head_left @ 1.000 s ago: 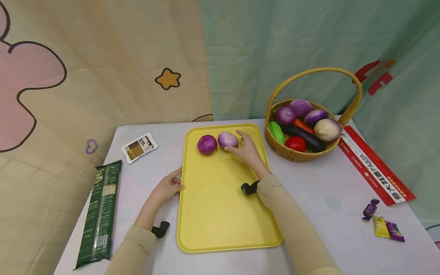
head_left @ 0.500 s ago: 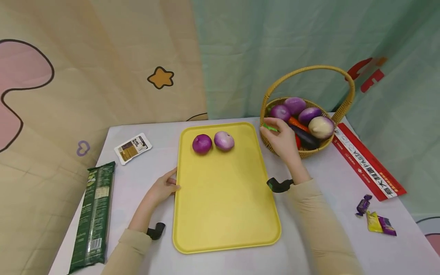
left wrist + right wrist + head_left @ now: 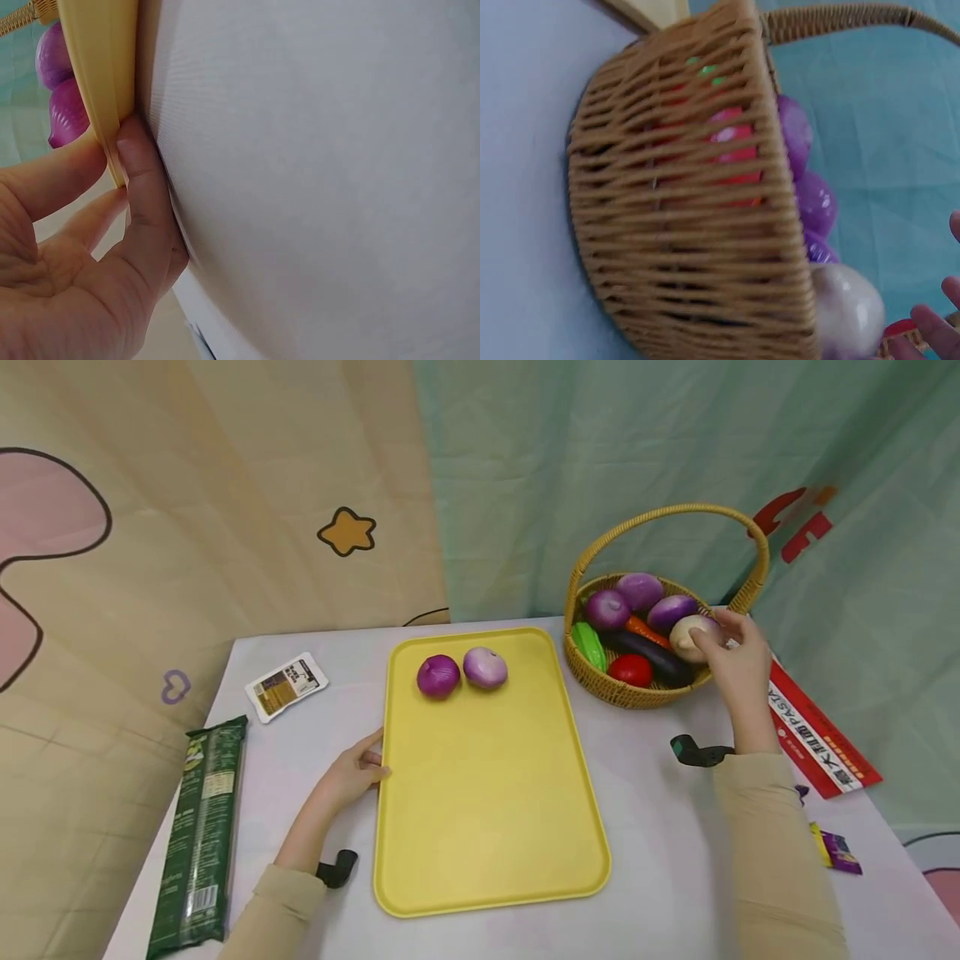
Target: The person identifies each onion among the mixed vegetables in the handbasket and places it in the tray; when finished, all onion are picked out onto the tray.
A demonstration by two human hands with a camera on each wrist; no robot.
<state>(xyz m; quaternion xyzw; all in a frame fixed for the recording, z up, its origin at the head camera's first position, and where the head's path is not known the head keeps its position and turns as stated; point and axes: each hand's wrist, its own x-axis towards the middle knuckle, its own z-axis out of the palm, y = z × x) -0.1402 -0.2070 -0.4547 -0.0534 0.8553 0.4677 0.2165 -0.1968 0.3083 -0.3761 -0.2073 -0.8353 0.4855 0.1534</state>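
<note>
At the left edge of the yellow tray, my left hand pinches the rim. In the left wrist view, thumb and fingers lie on either side of that edge. Two purple onions, one darker and one paler, sit side by side at the tray's far end. Over the right side of a wicker basket is my right hand, spread around a white and purple turnip. The right wrist view shows fingertips apart from the turnip.
Also in the basket are an eggplant, a tomato, a carrot, a green vegetable and several purple ones. A red pasta box and candies lie right; a green pack and sachet lie left.
My right hand has left the paler onion on the tray and moved right, across the basket's left side to the turnip. The left hand stays at the tray's edge. The head view has shifted slightly.
</note>
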